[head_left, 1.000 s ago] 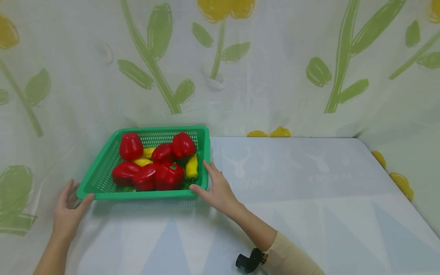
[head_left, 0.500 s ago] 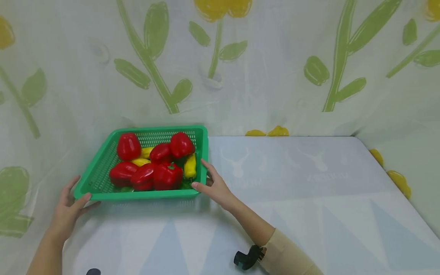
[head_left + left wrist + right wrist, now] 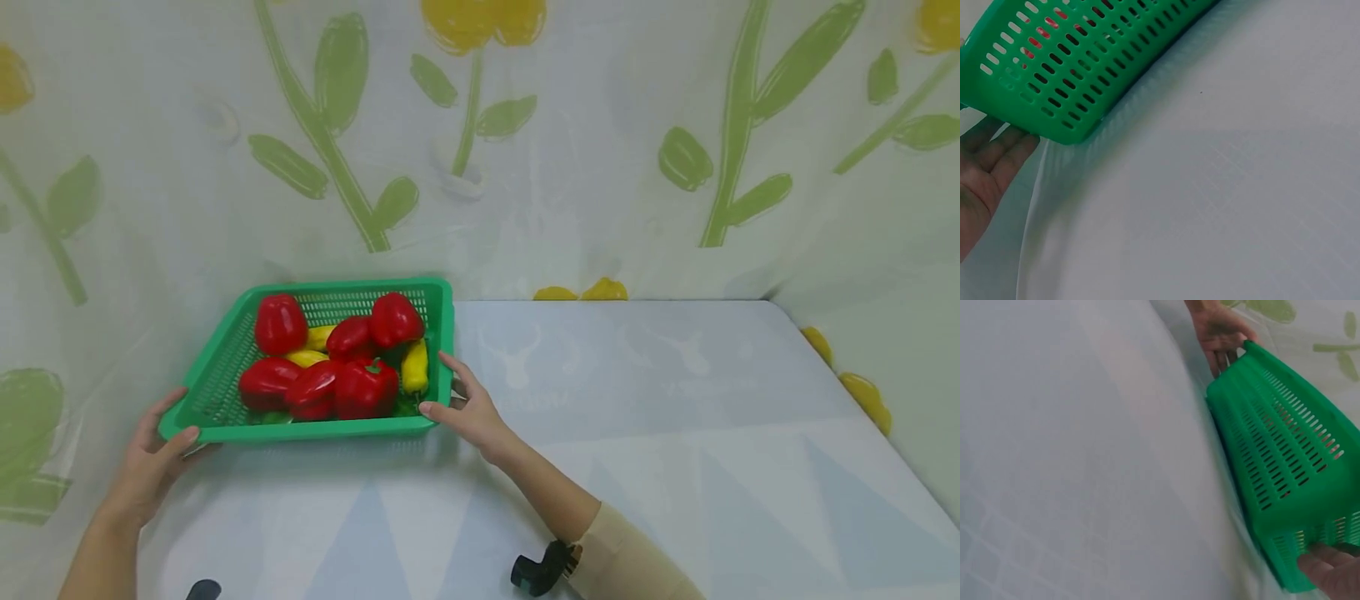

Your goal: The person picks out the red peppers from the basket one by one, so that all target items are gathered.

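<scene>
A green plastic basket [image 3: 315, 432] with slotted walls sits at the table's back left. Inside lie several red bell peppers [image 3: 366, 390], a few yellow peppers [image 3: 415, 368] and something green at the bottom, mostly covered. My left hand [image 3: 146, 471] grips the front left corner, thumb on the rim; in the left wrist view its fingers [image 3: 1013, 153] reach below the basket's end. At the front right corner my right hand [image 3: 477, 419] holds the basket, thumb over the rim and fingers against the end wall, as the right wrist view also shows [image 3: 1335, 572].
A white and pale blue covered table [image 3: 645, 467] stretches to the right. Behind it hangs a flower-printed sheet [image 3: 585, 167], close to the basket's back rim. A black device [image 3: 542, 568] is on my right wrist, and a dark rounded piece [image 3: 203, 590] shows at the bottom left.
My left fingers have slid under the basket's corner, with the thumb on its rim. The right fingers have bent in against the end wall. The basket stays in about the same place.
</scene>
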Demonstrator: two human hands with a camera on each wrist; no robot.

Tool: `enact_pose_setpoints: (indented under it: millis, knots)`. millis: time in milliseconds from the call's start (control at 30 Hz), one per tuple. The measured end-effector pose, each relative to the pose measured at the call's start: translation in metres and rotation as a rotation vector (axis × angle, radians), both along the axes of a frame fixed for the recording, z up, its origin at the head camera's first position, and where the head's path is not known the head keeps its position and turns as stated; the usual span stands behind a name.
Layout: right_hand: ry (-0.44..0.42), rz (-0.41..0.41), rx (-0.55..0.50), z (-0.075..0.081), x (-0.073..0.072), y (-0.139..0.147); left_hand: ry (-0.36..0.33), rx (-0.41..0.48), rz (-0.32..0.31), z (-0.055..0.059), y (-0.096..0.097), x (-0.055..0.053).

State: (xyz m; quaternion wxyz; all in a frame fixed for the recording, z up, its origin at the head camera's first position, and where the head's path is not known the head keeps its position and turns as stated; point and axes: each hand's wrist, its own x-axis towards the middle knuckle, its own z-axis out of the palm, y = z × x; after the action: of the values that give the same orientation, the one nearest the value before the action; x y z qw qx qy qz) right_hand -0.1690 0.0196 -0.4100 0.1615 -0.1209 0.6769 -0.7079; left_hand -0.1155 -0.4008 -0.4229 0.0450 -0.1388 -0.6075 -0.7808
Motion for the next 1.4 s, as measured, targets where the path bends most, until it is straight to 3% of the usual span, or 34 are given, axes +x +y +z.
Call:
enact_pose_setpoints:
  millis: [267, 500, 733, 1033, 1400]
  knots:
    - [-0.026, 0.000, -0.036, 0.0012, 0.0014, 0.0006, 0.052, 0.012, -0.004, -0.0005, 0.0006, 0.0001]
    - [-0.042, -0.008, -0.060, 0.0006, 0.0009, 0.0017, 0.037, -0.083, 0.035, 0.0002, -0.0002, 0.0008]
    - [-0.029, -0.009, -0.052, 0.0002, 0.0016, 0.0017, 0.069, -0.086, 0.023, 0.0012, 0.0020, 0.0019]
    - [-0.049, -0.024, -0.058, 0.0016, 0.0018, 0.0022, 0.035, -0.125, 0.062, 0.0024, 0.0026, 0.0010]
    - [-0.058, -0.045, -0.049, 0.0078, 0.0048, 0.0046, 0.000, -0.080, 0.052, 0.0056, 0.0038, -0.0003]
